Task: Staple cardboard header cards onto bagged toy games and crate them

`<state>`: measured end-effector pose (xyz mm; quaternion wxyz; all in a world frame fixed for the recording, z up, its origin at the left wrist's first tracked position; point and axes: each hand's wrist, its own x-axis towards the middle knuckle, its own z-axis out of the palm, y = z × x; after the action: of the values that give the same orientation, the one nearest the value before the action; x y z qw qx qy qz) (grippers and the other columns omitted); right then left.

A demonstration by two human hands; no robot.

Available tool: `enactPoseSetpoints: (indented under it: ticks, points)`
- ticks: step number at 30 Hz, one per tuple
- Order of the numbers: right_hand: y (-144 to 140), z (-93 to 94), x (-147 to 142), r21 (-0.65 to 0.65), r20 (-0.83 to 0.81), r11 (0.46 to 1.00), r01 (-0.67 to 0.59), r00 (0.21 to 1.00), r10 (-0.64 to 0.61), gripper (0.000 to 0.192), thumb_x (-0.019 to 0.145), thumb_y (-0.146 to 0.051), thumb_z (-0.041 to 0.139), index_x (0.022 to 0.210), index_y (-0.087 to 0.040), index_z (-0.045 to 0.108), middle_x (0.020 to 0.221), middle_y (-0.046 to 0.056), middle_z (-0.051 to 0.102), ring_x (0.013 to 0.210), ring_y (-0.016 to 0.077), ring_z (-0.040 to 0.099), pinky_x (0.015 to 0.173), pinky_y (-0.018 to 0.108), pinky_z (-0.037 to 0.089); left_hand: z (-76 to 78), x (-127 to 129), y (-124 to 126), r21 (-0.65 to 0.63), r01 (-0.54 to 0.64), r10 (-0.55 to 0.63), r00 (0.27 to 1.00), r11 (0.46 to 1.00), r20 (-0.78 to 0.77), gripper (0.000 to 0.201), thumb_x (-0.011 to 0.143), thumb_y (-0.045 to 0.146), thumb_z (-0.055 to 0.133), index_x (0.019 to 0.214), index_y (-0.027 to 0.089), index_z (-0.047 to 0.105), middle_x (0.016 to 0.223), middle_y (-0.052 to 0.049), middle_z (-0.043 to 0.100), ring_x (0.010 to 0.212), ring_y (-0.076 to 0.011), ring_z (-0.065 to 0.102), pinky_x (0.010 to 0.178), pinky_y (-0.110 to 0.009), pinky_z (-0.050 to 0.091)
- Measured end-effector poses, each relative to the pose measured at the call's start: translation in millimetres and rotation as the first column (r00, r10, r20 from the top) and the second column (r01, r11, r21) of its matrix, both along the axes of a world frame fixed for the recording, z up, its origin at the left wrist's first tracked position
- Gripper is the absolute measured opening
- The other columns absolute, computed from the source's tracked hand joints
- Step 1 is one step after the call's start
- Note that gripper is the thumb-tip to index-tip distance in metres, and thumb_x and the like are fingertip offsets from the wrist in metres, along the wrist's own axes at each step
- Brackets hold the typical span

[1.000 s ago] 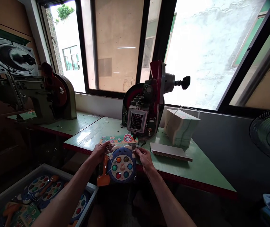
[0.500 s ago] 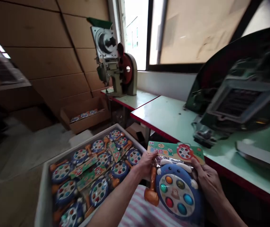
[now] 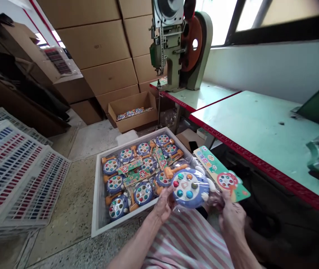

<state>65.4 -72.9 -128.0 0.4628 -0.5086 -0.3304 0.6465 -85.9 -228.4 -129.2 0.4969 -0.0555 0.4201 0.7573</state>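
Between my two hands is a bagged toy (image 3: 190, 188), a round blue animal-shaped piece with coloured buttons and an orange toy hammer (image 3: 174, 170) in clear plastic. Its green printed header card (image 3: 222, 175) points up and to the right. My left hand (image 3: 163, 205) is closed on the lower left rim of the toy. With thumb on top, my right hand (image 3: 232, 215) grips the bag near the card's lower edge. The toy hangs over the right side of a light grey bin (image 3: 121, 225) filled with several of the same bagged toys (image 3: 143, 193).
A green-topped table with a red edge (image 3: 249, 158) runs along my right, carrying a press machine (image 3: 176, 52) at its far end. A cardboard box (image 3: 137, 121) with similar toys stands beyond the bin. Stacked cartons (image 3: 106, 48) rise behind; white plastic crates (image 3: 22, 179) stand left.
The view has swung left and down. The toy has turned so its card tilts right, and it has moved toward the bin. My left hand has shifted from the card to the toy's rim.
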Motion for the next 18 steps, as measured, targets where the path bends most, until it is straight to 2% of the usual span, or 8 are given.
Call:
enactPoseSetpoints:
  ticks: [3, 7, 10, 12, 14, 15, 16, 18]
  points:
    - [-31, -12.6, -30, -0.087, -0.032, 0.985, -0.149, 0.989, 0.147, 0.056, 0.059, -0.063, 0.091, 0.083, -0.015, 0.073, 0.072, 0.007, 0.077, 0.053, 0.0184, 0.069, 0.049, 0.028, 0.058, -3.6, -9, -12, -0.052, -0.141, 0.137, 0.988, 0.989, -0.066, 0.053, 0.08, 0.037, 0.085, 0.127, 0.021, 0.068, 0.12, -0.013, 0.078, 0.097, -0.0259, 0.078, 0.082, -0.035, 0.064]
    - [-63, -16.1, -68, -0.085, -0.061, 0.916, -0.391, 0.92, 0.387, 0.06, 0.061, -0.069, 0.087, 0.081, -0.013, 0.076, 0.079, 0.012, 0.08, 0.062, 0.0223, 0.073, 0.053, 0.029, 0.059, -18.0, -38, -45, -0.254, -0.278, 0.226, 0.95, 0.927, -0.215, 0.05, 0.075, 0.038, 0.087, 0.119, 0.02, 0.069, 0.108, -0.013, 0.081, 0.088, -0.0263, 0.08, 0.075, -0.036, 0.065]
    - [-83, -15.0, -93, -0.066, -0.101, 0.807, -0.587, 0.809, 0.579, 0.06, 0.062, -0.071, 0.086, 0.079, -0.015, 0.076, 0.082, 0.012, 0.08, 0.068, 0.0245, 0.074, 0.052, 0.028, 0.056, -27.0, -70, -92, -0.372, -0.359, 0.241, 0.914, 0.856, -0.327, 0.05, 0.076, 0.041, 0.084, 0.119, 0.022, 0.067, 0.1, -0.009, 0.081, 0.081, -0.0238, 0.079, 0.068, -0.032, 0.064]
    - [-94, -15.9, -101, -0.057, -0.131, 0.739, -0.671, 0.739, 0.661, 0.06, 0.064, -0.069, 0.086, 0.088, -0.016, 0.077, 0.085, 0.011, 0.08, 0.07, 0.024, 0.074, 0.052, 0.026, 0.053, -29.1, -94, -134, -0.476, -0.391, 0.199, 0.893, 0.787, -0.405, 0.05, 0.077, 0.046, 0.081, 0.118, 0.022, 0.065, 0.093, -0.008, 0.081, 0.077, -0.0242, 0.079, 0.063, -0.032, 0.063]
    - [-101, -18.5, -100, -0.065, -0.14, 0.707, -0.704, 0.708, 0.692, 0.063, 0.065, -0.068, 0.086, 0.099, -0.016, 0.077, 0.087, 0.01, 0.08, 0.071, 0.0229, 0.073, 0.052, 0.025, 0.051, -29.4, -117, -182, -0.606, -0.393, 0.088, 0.879, 0.691, -0.47, 0.052, 0.078, 0.049, 0.08, 0.118, 0.019, 0.064, 0.094, -0.011, 0.08, 0.081, -0.0268, 0.079, 0.065, -0.034, 0.063]
    - [-102, -20.2, -97, -0.069, -0.136, 0.7, -0.711, 0.702, 0.699, 0.064, 0.065, -0.068, 0.085, 0.102, -0.016, 0.077, 0.088, 0.011, 0.08, 0.071, 0.0225, 0.072, 0.052, 0.025, 0.051, -29.7, -128, -206, -0.678, -0.387, 0.008, 0.872, 0.625, -0.49, 0.053, 0.077, 0.048, 0.08, 0.117, 0.017, 0.064, 0.095, -0.014, 0.079, 0.085, -0.0289, 0.079, 0.068, -0.036, 0.064]
    - [-102, -21.9, -92, -0.074, -0.125, 0.694, -0.716, 0.697, 0.706, 0.064, 0.066, -0.067, 0.085, 0.104, -0.016, 0.076, 0.088, 0.011, 0.08, 0.072, 0.0222, 0.072, 0.053, 0.024, 0.05, -30.6, -137, -228, -0.746, -0.386, -0.081, 0.86, 0.543, -0.504, 0.054, 0.077, 0.045, 0.08, 0.119, 0.016, 0.063, 0.097, -0.015, 0.079, 0.089, -0.0309, 0.079, 0.07, -0.038, 0.063]
    - [-98, -24.4, -81, -0.085, -0.09, 0.687, -0.721, 0.693, 0.716, 0.064, 0.068, -0.067, 0.084, 0.104, -0.015, 0.076, 0.089, 0.012, 0.08, 0.074, 0.0222, 0.072, 0.055, 0.024, 0.05, -35.5, -150, -266, -0.851, -0.403, -0.293, 0.814, 0.337, -0.501, 0.059, 0.075, 0.038, 0.081, 0.124, 0.013, 0.06, 0.102, -0.018, 0.077, 0.1, -0.0361, 0.077, 0.078, -0.043, 0.063]
